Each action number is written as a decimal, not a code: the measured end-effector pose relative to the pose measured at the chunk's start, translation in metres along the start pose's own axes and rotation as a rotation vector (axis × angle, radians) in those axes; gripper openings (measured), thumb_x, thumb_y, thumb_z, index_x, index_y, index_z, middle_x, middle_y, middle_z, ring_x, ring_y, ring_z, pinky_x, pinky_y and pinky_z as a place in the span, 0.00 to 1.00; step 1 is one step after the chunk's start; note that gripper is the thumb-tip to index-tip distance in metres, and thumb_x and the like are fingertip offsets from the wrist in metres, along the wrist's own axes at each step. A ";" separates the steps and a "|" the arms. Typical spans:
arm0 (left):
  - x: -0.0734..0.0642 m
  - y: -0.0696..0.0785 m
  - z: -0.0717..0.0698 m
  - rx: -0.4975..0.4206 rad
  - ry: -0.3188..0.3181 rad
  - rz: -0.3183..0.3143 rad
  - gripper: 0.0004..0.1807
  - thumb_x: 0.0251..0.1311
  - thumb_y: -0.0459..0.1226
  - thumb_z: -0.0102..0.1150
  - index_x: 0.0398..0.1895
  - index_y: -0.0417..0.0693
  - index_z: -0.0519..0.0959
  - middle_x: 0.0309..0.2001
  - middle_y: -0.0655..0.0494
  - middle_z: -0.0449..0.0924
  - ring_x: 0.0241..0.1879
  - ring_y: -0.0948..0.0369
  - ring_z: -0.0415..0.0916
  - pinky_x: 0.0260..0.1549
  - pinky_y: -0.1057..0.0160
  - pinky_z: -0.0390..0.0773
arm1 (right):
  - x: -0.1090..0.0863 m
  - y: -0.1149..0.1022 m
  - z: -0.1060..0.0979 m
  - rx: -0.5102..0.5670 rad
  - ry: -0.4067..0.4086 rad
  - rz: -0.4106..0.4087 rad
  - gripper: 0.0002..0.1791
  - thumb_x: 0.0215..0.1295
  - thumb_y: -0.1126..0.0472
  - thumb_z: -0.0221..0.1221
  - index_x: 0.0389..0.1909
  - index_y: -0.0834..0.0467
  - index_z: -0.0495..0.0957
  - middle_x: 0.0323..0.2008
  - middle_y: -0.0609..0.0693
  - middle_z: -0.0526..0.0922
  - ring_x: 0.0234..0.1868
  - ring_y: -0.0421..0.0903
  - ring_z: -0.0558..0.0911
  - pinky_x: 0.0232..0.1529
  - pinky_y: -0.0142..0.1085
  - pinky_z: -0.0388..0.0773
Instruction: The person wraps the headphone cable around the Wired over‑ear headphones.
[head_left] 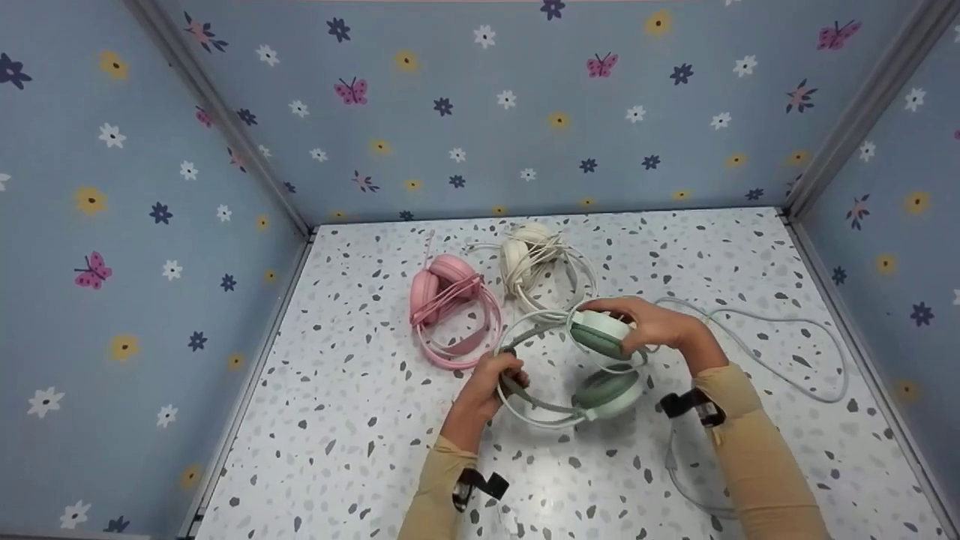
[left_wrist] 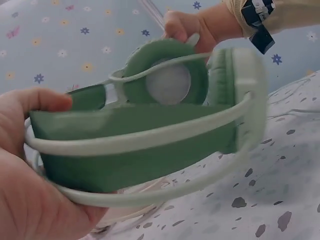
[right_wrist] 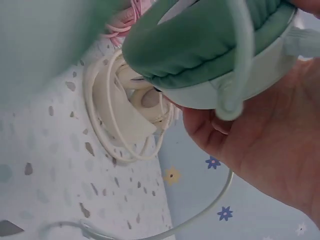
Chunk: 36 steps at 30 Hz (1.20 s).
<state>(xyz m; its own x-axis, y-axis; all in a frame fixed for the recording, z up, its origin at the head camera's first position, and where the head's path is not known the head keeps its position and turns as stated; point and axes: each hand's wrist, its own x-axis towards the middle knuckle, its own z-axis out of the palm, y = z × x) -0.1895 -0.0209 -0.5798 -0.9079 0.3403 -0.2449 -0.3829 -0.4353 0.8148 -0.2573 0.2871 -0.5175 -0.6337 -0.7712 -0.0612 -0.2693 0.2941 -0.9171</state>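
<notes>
A pair of green headphones [head_left: 609,393] is held between both hands, lifted over the speckled table. My left hand [head_left: 496,379] grips the headband [left_wrist: 135,145], thumb on its inner side in the left wrist view. The right hand [head_left: 651,324] holds the far ear cup [head_left: 600,331], its fingers around the pale outer shell; the green cushion [right_wrist: 200,45] shows in the right wrist view. The other ear cup hangs nearer the body, touched by neither hand. From the headphones a pale cable [head_left: 799,320] runs out to the right across the table.
Pink headphones [head_left: 424,296] with their cord wound round them lie left of the hands. Behind the green pair lie cream headphones [head_left: 516,259], also wrapped in cable. Flower-patterned panels [head_left: 480,112] wall the table at the back and both sides. More cable [head_left: 679,480] lies under the right forearm.
</notes>
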 end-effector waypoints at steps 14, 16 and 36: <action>-0.009 0.000 -0.013 -0.082 -0.044 0.195 0.04 0.51 0.30 0.42 0.23 0.44 0.60 0.11 0.65 0.53 0.10 0.70 0.52 0.10 0.72 0.55 | -0.011 -0.018 0.019 -0.081 0.326 0.015 0.37 0.62 0.68 0.62 0.69 0.60 0.54 0.65 0.61 0.64 0.62 0.62 0.69 0.57 0.57 0.67; -0.010 0.001 -0.014 -0.111 -0.070 0.154 0.04 0.51 0.31 0.42 0.30 0.42 0.60 0.12 0.65 0.53 0.10 0.71 0.53 0.10 0.73 0.56 | -0.015 -0.022 0.018 -0.215 0.443 -0.016 0.33 0.64 0.67 0.61 0.67 0.63 0.58 0.64 0.61 0.64 0.59 0.62 0.71 0.55 0.57 0.69; -0.012 -0.003 -0.028 -0.141 -0.551 0.032 0.11 0.52 0.29 0.41 0.20 0.53 0.56 0.12 0.63 0.50 0.10 0.68 0.46 0.10 0.70 0.49 | 0.005 -0.031 -0.007 -0.224 0.521 -0.071 0.10 0.66 0.63 0.60 0.43 0.63 0.85 0.24 0.49 0.82 0.18 0.36 0.68 0.26 0.30 0.69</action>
<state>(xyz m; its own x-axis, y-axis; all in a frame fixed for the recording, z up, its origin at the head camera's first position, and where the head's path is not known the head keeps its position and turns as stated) -0.1826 -0.0472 -0.5940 -0.7103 0.6936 0.1196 -0.4104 -0.5462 0.7302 -0.2573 0.2778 -0.4866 -0.8671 -0.4295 0.2522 -0.4354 0.4077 -0.8027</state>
